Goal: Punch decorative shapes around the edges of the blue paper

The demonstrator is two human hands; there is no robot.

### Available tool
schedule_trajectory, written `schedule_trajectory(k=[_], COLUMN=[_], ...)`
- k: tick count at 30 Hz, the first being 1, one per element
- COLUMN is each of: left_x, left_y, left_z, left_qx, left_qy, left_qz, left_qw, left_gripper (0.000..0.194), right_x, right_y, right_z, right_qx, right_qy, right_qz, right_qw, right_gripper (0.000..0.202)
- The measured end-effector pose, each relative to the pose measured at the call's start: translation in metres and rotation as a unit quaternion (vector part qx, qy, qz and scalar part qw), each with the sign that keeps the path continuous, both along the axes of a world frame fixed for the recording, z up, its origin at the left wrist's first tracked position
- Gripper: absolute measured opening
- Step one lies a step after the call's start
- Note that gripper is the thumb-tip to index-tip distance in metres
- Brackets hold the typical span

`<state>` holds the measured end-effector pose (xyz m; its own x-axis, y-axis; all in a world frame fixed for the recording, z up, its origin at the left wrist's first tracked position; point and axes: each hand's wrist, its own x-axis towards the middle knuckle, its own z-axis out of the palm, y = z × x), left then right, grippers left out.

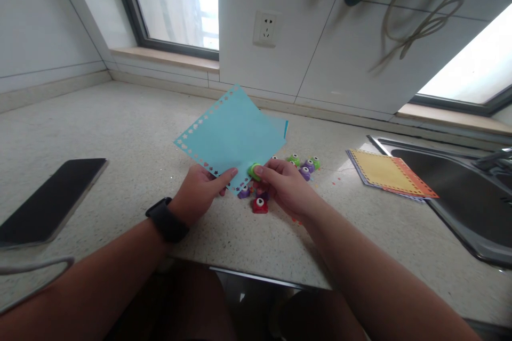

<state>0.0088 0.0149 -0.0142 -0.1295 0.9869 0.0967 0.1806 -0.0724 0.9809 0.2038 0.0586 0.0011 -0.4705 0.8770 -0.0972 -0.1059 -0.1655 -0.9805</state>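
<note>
A light blue sheet of paper (240, 128) is held up over the counter, with small shapes punched along two of its edges. My left hand (206, 186) pinches its near edge, thumb on top. My right hand (284, 181) is closed on a green craft punch (254, 171) at the sheet's near right edge. Below the sheet lie a red punch (260, 204) and a purple punch (244, 192), partly covered. Beyond my right hand stand more punches, among them a green one (294, 159) and a purple one (305, 173).
A stack of punched yellow and orange paper (384, 170) lies beside the metal sink (472, 208) on the right. A dark tablet-like slab (52, 197) rests on the left of the speckled counter (132, 128). Small paper bits are scattered near the punches. A wall socket (266, 28) is behind.
</note>
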Motion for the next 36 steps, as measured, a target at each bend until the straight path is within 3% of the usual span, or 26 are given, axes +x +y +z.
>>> schedule_trajectory(k=[11,30,36], left_x=[0.0005,-0.0002,0.0015], left_y=[0.0005,-0.0006,-0.0002], left_z=[-0.0017,-0.0008,0.0014], left_qx=[0.005,0.001,0.003], left_qy=[-0.012,-0.006,-0.022], left_qz=[-0.007,-0.010,0.004], left_qw=[1.000,1.000,1.000], left_gripper=[0.029,0.032,0.034], right_x=[-0.0017,0.0000,0.0044], right_y=[-0.0026,-0.0004,0.0044], right_z=[0.0046,0.0024,0.0047], right_qx=[0.000,0.016,0.000], right_qy=[0.002,0.016,0.050], right_qz=[-0.002,0.012,-0.018], right_qw=[1.000,1.000,0.999], right_gripper=[0.036,0.032,0.027])
